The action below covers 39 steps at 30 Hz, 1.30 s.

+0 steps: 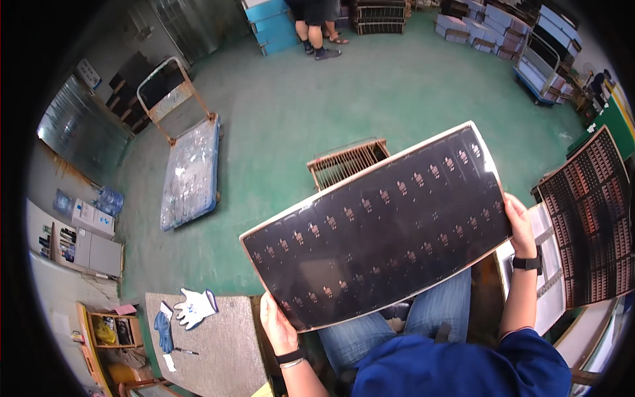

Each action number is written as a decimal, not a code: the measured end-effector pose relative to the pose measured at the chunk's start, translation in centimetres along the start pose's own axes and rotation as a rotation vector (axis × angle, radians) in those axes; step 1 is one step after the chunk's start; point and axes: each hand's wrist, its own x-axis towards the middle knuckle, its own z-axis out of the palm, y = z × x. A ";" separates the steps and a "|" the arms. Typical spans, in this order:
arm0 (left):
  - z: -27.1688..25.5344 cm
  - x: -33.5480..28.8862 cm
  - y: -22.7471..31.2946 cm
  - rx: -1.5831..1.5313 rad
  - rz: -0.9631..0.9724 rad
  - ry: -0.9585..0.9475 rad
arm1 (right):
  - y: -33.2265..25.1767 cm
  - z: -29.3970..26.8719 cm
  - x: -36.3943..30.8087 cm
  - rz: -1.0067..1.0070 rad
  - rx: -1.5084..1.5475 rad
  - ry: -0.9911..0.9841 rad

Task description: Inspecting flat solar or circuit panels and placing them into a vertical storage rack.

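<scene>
I hold a large black circuit-board panel (377,228) tilted in front of me above my lap. Rows of small copper-coloured marks run across it, and its rim is pale. My left hand (278,325) grips the lower left corner, thumb on the face and fingers partly hidden behind. At the right edge my right hand (520,226) is closed on the same panel, its fingertips hidden too. Close to that hand, on the right, a dark curved panel (589,218) with dense copper-coloured patterns leans beside a pale surface.
At left, a grey table (225,360) bears a white glove (195,308), a blue glove (164,332) and a pen (188,352). A wooden slatted rack (347,163) stands beyond the panel. Farther off are a flatbed trolley (192,173), a loaded cart (539,76) and people's legs (314,33).
</scene>
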 end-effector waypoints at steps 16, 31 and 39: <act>0.8 0.8 1.2 -0.046 -0.012 -0.193 | 7.2 -3.7 2.7 -0.380 0.790 -0.053; 1.4 -0.4 0.0 -0.060 -0.167 -0.194 | 4.6 -0.6 0.5 -0.058 1.077 0.026; 0.4 -0.1 -0.9 -0.037 -0.208 -0.203 | 5.0 0.7 1.3 -0.103 1.063 0.054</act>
